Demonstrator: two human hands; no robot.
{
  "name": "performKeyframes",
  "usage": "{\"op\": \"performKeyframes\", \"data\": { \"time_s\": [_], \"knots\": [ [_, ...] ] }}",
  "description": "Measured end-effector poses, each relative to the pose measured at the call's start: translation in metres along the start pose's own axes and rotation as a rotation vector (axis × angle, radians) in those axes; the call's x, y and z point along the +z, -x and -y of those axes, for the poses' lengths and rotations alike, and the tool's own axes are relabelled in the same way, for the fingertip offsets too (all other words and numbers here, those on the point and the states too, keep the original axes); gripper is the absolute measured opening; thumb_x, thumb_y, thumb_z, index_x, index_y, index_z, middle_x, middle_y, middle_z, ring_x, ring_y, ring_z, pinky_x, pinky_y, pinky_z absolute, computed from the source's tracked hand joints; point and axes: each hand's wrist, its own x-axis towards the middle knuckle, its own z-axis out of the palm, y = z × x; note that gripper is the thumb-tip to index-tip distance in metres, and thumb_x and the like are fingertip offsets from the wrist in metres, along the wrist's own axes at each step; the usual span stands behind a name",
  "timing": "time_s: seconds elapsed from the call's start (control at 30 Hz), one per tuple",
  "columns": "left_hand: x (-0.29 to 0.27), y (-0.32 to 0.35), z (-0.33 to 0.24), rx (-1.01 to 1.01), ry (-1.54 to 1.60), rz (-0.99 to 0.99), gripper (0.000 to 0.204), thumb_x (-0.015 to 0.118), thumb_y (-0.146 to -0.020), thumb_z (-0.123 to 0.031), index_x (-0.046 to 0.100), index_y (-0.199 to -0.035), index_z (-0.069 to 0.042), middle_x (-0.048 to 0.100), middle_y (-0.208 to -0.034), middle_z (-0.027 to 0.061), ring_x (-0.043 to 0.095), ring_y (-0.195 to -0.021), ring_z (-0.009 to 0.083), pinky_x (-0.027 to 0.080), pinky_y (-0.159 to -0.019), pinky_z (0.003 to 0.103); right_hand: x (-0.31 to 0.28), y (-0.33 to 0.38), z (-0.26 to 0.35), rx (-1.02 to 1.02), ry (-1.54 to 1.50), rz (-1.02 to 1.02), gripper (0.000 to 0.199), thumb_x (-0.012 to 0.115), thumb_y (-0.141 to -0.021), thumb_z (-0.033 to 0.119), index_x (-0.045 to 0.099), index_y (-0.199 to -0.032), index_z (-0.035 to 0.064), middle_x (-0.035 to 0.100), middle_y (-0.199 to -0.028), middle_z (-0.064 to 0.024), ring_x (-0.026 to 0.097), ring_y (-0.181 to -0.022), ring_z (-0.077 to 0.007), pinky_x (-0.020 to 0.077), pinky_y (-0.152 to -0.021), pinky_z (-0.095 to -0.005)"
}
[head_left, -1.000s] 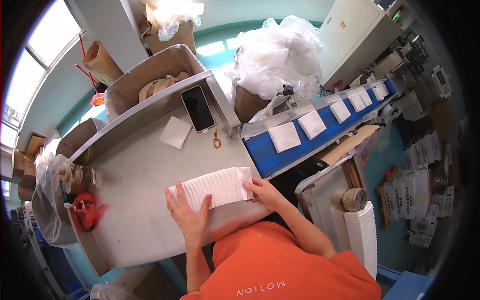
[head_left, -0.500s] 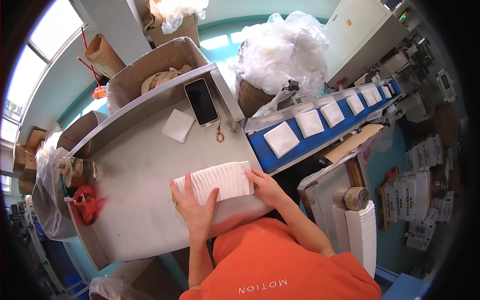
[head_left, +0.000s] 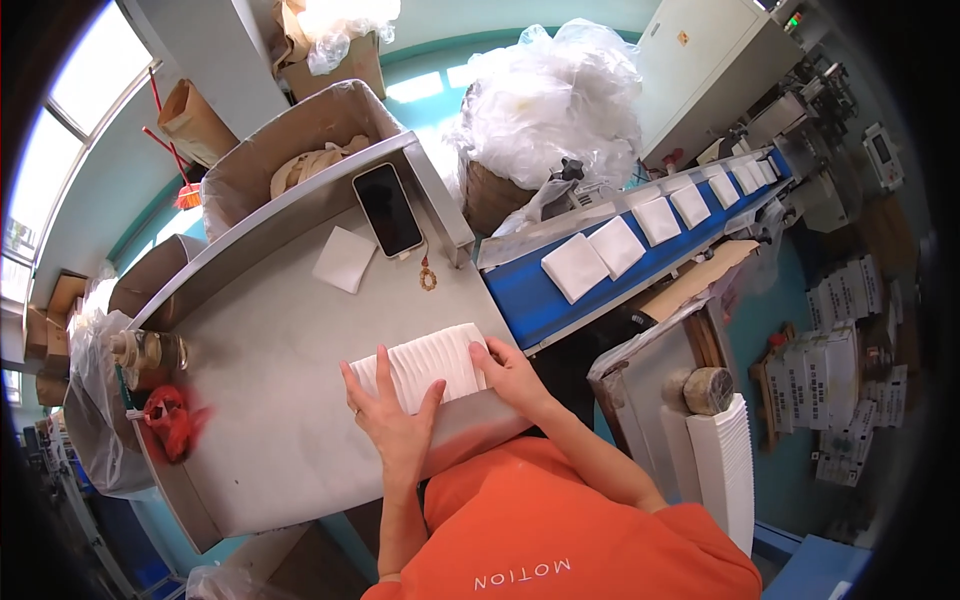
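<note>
Both hands pressed on a row of white pads (head_left: 428,362) lying on the desk (head_left: 270,420) near its front edge. The left hand (head_left: 392,415) lay flat, fingers spread over the row's left half, thumb against its near side; the right hand (head_left: 512,368) cupped the right end, fingers curled onto it. Neither grip had closed fully around the row; it was squeezed between the palms.

The row sat just beside the desk's front edge and its right corner, so uneven pressure might have let it buckle in the middle and fan out, or the end pads might have slid off the edge. A loose pad (head_left: 344,259) lay apart, beside a phone (head_left: 387,209), well clear.

Behind the desk, a cardboard box (head_left: 290,150) held crumpled brown paper. A second box (head_left: 500,195) further right brimmed with clear plastic bags (head_left: 550,100). The blue belt (head_left: 640,255) carried more pads in a line.
</note>
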Motion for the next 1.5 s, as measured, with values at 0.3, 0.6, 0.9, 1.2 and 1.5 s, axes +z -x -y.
{"op": "performKeyframes", "data": {
  "time_s": [0.3,0.6,0.9,1.2,1.5],
  "knots": [
    [-0.002,0.000,0.007,-0.009,0.017,-0.006,0.079,0.079,-0.074,-0.040,0.044,-0.141,-0.014,0.016,-0.150,0.0280,0.030,-0.130,0.0476,0.033,-0.103,0.054,-0.044,-0.002,-0.014,0.149,-0.499,-0.162,0.033,0.059,-0.095,0.022,0.053,-0.120,0.0019,0.063,-0.104,-0.0075,0.064,-0.089,-0.0173,0.0516,-0.077,-0.0295],
    [0.004,0.003,-0.006,0.025,0.029,0.018,0.082,0.079,-0.075,-0.040,0.042,-0.142,-0.013,0.012,-0.150,0.0300,0.027,-0.132,0.0487,0.032,-0.102,0.056,0.004,0.007,0.012,0.054,-0.108,-0.027,0.037,0.060,-0.095,0.032,0.058,-0.117,0.0016,0.063,-0.100,-0.0045,0.058,-0.088,-0.0103,0.0465,-0.078,-0.0250],
    [0.001,-0.002,0.000,0.029,0.094,0.034,0.081,0.079,-0.074,-0.038,0.042,-0.141,-0.013,0.013,-0.150,0.0304,0.029,-0.130,0.0493,0.033,-0.102,0.054,-0.032,-0.003,-0.004,0.148,-0.428,-0.255,0.035,0.060,-0.095,0.024,0.052,-0.120,0.0022,0.061,-0.110,-0.0087,0.063,-0.094,-0.0179,0.0520,-0.079,-0.0291],
    [0.008,0.000,-0.003,0.025,0.021,0.015,0.084,0.079,-0.073,-0.042,0.042,-0.141,-0.012,0.012,-0.150,0.0296,0.031,-0.128,0.0491,0.035,-0.099,0.055,0.005,0.009,0.007,0.230,-0.455,-0.087,0.039,0.053,-0.098,0.038,0.058,-0.115,0.0023,0.060,-0.094,-0.0015,0.052,-0.081,-0.0085,0.0449,-0.073,-0.0235],
    [0.010,0.001,-0.014,0.057,0.003,0.025,0.087,0.080,-0.071,-0.044,0.041,-0.142,-0.012,0.011,-0.151,0.0280,0.027,-0.132,0.0482,0.035,-0.097,0.057,0.006,0.007,0.005,0.022,0.012,-0.056,0.038,0.054,-0.097,0.037,0.058,-0.118,0.0058,0.061,-0.097,-0.0011,0.056,-0.084,-0.0086,0.0458,-0.073,-0.0241]
  ]
}}
